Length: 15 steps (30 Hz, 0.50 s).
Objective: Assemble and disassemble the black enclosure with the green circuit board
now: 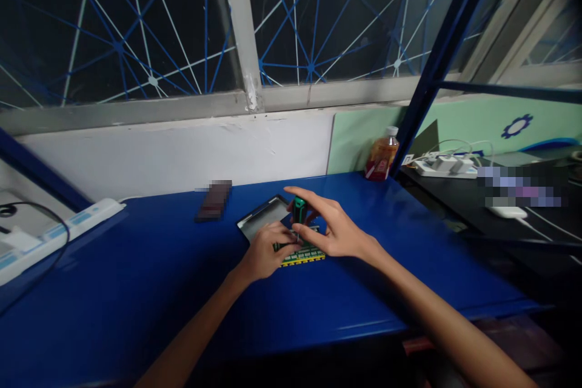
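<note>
A short green-and-black screwdriver [299, 210] stands nearly upright in my right hand [337, 225], its thin shaft pointing down. My right thumb and fingers curl around the handle. Close to the shaft's lower end are the bent fingers of my left hand [268, 250], pressed together; what they pinch is hidden. Under both hands lies a flat green piece [304, 253] with rows of pale marks and a yellow-and-black front edge, partly covered by my fingers. Just behind my left hand, a black-rimmed shallow tray [264, 218] with a grey inside rests on the table.
The blue table [354, 291] carries a blurred dark flat object [214, 200] at the back. A white power strip [68, 233] with a black cable lies at left. A drink bottle [382, 154] stands by the blue post at right. Another power strip [445, 167] sits on the black desk.
</note>
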{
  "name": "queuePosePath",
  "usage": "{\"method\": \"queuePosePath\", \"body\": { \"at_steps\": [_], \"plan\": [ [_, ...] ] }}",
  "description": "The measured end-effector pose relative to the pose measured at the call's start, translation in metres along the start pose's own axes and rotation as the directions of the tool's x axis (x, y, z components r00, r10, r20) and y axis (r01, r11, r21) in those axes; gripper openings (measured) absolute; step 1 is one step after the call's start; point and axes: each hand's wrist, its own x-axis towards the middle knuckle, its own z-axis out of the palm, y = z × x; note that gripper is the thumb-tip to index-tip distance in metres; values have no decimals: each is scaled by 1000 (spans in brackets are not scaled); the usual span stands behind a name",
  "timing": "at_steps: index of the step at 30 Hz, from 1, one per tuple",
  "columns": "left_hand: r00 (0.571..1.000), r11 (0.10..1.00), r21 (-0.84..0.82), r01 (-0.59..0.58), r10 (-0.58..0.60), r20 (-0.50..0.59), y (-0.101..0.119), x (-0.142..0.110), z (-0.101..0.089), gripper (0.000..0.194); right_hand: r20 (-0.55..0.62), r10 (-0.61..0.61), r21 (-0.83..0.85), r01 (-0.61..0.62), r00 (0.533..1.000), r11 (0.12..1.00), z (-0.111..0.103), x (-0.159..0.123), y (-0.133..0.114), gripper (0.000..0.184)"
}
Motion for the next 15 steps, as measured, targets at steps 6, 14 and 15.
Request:
{"method": "queuePosePath", "body": {
  "at_steps": [6,14,15],
  "plan": [
    [999,999,44,-2,0,49,2,0,-2,9,26,19,32,-20,999,999,2,0,-2,59],
    [998,999,48,5,-2,-61,-2,1,1,5,-92,10,-87,-18,996,996,12,-1,3,61],
    [998,999,42,2,1,-63,-2,0,1,5,-81,14,-88,-21,997,996,12,-1,2,61]
  ]
}}
